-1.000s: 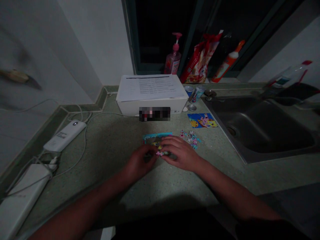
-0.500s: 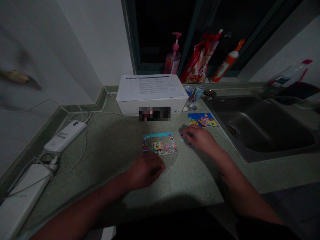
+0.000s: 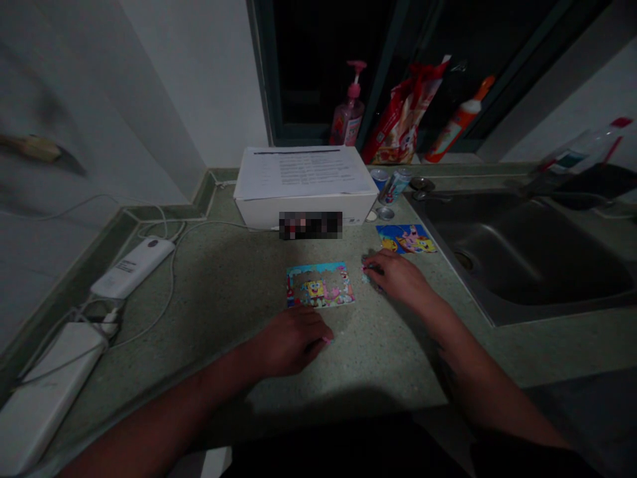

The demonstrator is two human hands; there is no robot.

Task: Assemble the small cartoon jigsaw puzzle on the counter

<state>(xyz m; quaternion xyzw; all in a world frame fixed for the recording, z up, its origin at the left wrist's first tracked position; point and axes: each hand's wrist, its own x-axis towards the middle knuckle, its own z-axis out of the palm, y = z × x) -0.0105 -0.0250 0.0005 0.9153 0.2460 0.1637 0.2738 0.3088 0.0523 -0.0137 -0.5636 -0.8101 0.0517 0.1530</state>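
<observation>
Lying flat on the speckled green counter [image 3: 223, 318], a part-built jigsaw [image 3: 320, 285] sits mid-frame, showing a yellow cartoon sponge along its lower middle, with a coloured border and bare counter visible through the gap at upper left. Left hand [image 3: 293, 342] rests just below the jigsaw's lower edge, back up, fingers curled and loosely together. A small pink puzzle piece [image 3: 327, 339] shows at the fingertips; can't tell if it's pinched or only touched. Right hand [image 3: 399, 279] is just right of the jigsaw, fingers slightly spread and bent down onto a small patch of loose puzzle pieces [image 3: 367, 275], mostly hidden under them. No clear pinch there either, can't tell if it holds one. Hands are apart, with the jigsaw's lower right corner between them. Just past the right hand, a picture card [image 3: 406, 239] lies flat near the steel sink [image 3: 517, 255], showing similar cartoon characters. Behind the jigsaw is a white box [image 3: 259, 214] with a printed sheet [image 3: 303, 171] on top. Two drink cans [image 3: 385, 186] stand right of the box. Further left are a white power bank [image 3: 132, 269] and a white cable [image 3: 170, 279]. On the sill: pink pump bottle [image 3: 350, 116], red bag [image 3: 403, 116].
</observation>
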